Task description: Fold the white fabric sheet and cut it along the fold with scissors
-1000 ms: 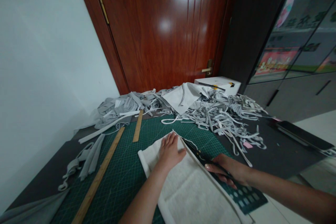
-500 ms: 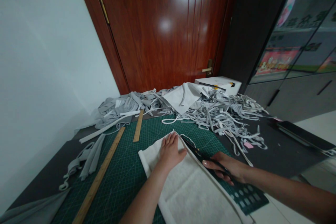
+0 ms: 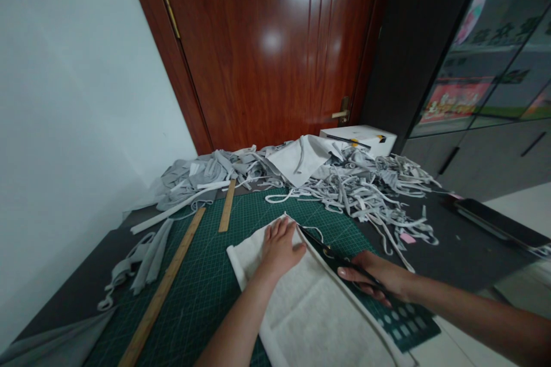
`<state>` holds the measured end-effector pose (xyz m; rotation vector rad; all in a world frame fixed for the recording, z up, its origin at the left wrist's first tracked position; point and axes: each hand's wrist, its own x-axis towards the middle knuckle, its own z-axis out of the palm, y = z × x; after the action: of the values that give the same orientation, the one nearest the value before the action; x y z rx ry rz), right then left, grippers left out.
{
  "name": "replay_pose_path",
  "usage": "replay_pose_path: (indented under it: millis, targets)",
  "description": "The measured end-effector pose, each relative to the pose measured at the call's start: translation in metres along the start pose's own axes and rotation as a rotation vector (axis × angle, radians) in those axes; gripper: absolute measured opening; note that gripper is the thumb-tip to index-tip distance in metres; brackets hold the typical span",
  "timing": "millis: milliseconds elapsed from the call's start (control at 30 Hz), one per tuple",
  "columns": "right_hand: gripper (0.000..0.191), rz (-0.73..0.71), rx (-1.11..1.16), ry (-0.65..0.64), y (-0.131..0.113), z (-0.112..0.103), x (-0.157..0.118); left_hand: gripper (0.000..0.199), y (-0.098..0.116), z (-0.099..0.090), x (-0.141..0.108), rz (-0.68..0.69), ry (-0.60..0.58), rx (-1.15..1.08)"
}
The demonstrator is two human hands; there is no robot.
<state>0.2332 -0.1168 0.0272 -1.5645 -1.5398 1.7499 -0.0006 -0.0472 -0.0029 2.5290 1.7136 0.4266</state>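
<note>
While left hand (image 3: 279, 248) lies flat, fingers together, on white fabric (image 3: 310, 309) on the green mat (image 3: 206, 275), right hand (image 3: 374, 278) is clamped on scissors (image 3: 329, 251) at the fabric's right edge.

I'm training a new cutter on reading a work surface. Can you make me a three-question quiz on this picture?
1. True or false: the left hand lies flat on the white fleecy cloth.
2. What does the right hand hold? A a wooden ruler; B black scissors; C a pen.
3. What colour is the gridded cutting mat?

Key: 1 true. 2 B. 3 green.
</note>
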Motion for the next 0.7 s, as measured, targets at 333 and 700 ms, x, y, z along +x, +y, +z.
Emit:
replay_pose_path:
  millis: [333,700]
  targets:
    - [0.060,0.001,-0.020,-0.021,-0.006,-0.001,0.001,0.063,0.002,0.000,0.001,-0.025,-0.024,0.014]
    - [0.061,0.004,-0.014,-0.020,-0.011,0.001,0.006,0.067,0.004,-0.004,0.001,-0.049,-0.051,0.012]
